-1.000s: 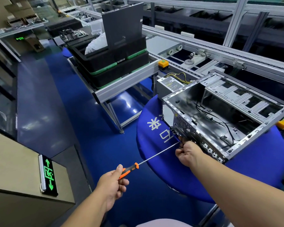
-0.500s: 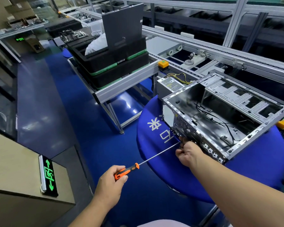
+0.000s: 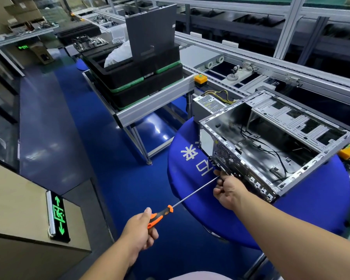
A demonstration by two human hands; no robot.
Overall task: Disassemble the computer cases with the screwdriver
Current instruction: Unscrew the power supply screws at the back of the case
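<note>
Steel computer case (image 3: 271,142), rigid, sharp-edged: brace its rear panel, where right hand (image 3: 227,190) pinches the screwdriver (image 3: 182,203) shaft; left hand (image 3: 140,229) grips the handle

Round blue tabletop (image 3: 315,209) with white characters, stacked black trays (image 3: 137,77) on a conveyor frame (image 3: 156,104), power supply (image 3: 208,104) with yellow wires, green exit sign (image 3: 59,215)

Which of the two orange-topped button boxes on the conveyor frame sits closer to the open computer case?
The one at the far right, tucked just behind the computer case's right corner. The other sits on the frame's end beside the stacked black trays, well clear of the case.
</note>
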